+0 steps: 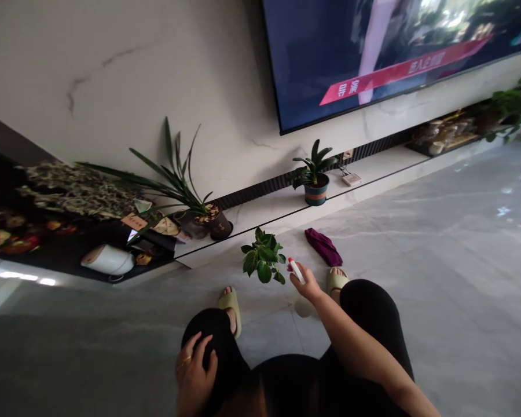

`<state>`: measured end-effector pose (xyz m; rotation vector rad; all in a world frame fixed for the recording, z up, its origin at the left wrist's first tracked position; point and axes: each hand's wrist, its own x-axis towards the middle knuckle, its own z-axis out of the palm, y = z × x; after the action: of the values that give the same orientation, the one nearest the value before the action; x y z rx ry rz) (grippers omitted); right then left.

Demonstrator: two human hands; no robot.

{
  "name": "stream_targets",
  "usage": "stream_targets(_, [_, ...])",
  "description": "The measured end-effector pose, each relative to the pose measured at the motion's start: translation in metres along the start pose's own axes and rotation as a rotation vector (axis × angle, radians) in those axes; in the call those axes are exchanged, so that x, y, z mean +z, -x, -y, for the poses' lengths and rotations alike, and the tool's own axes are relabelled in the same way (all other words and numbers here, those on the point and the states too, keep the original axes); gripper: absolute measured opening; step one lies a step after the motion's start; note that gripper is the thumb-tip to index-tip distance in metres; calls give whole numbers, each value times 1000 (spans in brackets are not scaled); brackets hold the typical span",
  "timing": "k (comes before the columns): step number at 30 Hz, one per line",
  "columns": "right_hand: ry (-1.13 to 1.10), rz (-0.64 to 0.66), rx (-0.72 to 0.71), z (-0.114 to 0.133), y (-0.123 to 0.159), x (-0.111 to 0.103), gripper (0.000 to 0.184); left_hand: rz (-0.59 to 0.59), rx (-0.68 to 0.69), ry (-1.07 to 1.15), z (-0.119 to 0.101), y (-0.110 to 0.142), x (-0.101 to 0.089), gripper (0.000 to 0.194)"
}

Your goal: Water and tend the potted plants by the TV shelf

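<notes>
My right hand [306,281] is closed around a spray bottle [296,271] with a white head and a red nozzle. Below the wrist shows a pale, rounded shape [303,307], apparently the bottle's body. The nozzle points toward a small leafy green plant [264,256] on the floor between my feet, just left of the hand; its pot is hidden under the leaves. My left hand [195,370], with a ring on one finger, lies on my left knee, fingers apart and holding nothing. A crumpled purple cloth [323,247] lies on the floor beyond my right foot.
Along the wall runs a low white ledge [260,213]. On it stand a plant in a green pot [316,191], a long-leaved plant in a dark pot [219,225] and a small box [351,179]. A white cylindrical device [108,259] sits left, under dried foliage. A television [321,69] hangs above.
</notes>
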<state>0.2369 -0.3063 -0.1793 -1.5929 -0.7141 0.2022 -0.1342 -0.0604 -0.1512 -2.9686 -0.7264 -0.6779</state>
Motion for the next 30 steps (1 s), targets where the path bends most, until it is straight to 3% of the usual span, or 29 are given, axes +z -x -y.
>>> stream_targets(6, [23,34,-153,26,13,-2,28,-28,0,-31,-10,2,-5,33])
stream_targets(12, [25,30,-103,47,16,-4,31,-62,-22,-11,-5,10,-6,33])
stream_targets(16, [-1,44,-18,65,-1,-23,41,-76,-42,35,1,16,-4,34])
stream_targets(20, [24,15,95,87,-44,-50,42,-46,-95,109,8,10,-1,37])
stream_targets(23, [48,-35,77,98,-85,-62,38,-10,-159,219,13,-19,6,35])
stream_targets(26, [101,-30,3,92,-117,-63,35,51,-274,425,21,-74,24,34])
stream_targets(28, [147,-10,-19,79,-130,-63,36,100,-442,594,29,-123,46,32])
stream_targets(30, [184,-15,14,60,-136,-64,38,227,-694,735,41,-175,78,25])
